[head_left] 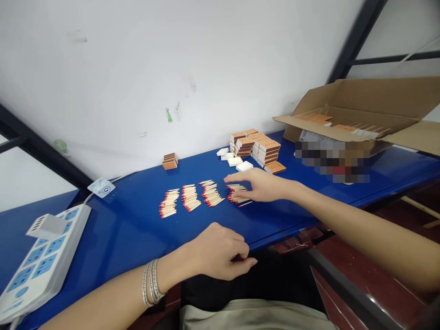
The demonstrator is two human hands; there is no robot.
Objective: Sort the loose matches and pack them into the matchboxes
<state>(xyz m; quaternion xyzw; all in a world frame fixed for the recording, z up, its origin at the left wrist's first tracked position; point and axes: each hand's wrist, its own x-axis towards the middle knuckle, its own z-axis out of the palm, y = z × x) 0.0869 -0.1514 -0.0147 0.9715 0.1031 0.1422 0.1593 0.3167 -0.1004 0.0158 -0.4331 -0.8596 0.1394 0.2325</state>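
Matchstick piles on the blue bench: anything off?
Yes: one loose matchstick lies apart at the lower edge of the fourth pile, slanting away from it, just below the right hand. The three other piles show no stray stick like it.

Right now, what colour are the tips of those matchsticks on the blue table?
The match heads are red, on pale wooden sticks; the head view shows this best.

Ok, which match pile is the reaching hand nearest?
The rightmost of the four piles: the right hand is over it, and the others lie farther left.
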